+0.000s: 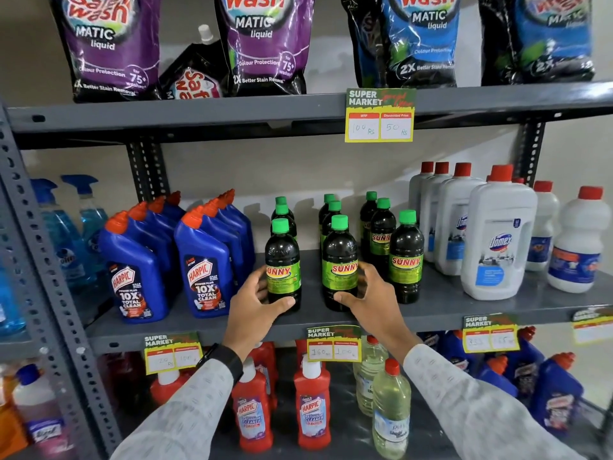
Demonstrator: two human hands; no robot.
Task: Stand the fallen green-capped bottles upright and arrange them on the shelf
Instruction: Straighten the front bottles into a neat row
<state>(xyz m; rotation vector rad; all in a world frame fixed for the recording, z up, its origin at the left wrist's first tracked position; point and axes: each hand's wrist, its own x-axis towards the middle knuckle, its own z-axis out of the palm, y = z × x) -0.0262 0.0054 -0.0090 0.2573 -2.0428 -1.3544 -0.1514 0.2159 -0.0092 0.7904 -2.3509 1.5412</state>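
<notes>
Nine green-capped Sunny bottles stand on the middle shelf [447, 303] in the head view, three files of three running front to back, and none of them lies on its side now. The left hand [255, 303] wraps the front bottle of the left file [283, 263] low down, thumb across the base at the front and fingers [257, 277] curled behind the label. The right hand [368, 293] holds the front bottle of the middle file [340, 260] the same way, thumb at the base and fingers around its right side. Both bottles are upright with their bases on the shelf. The front bottle of the right file [406, 257] stands free, just beside the right hand.

The righting looks finished; the step in hand seems to be the arranging, squaring the front row. The left file sits further from the middle file than the middle one does from the right, so the next move probably calls for sliding the two held bottles level with the third, evening the gaps, and turning the labels forward without tipping them.

To the left stand two files of blue Harpic bottles [205, 260], about eight by their orange caps. To the right are white Domex bottles [497, 240], at least seven red caps showing.
</notes>
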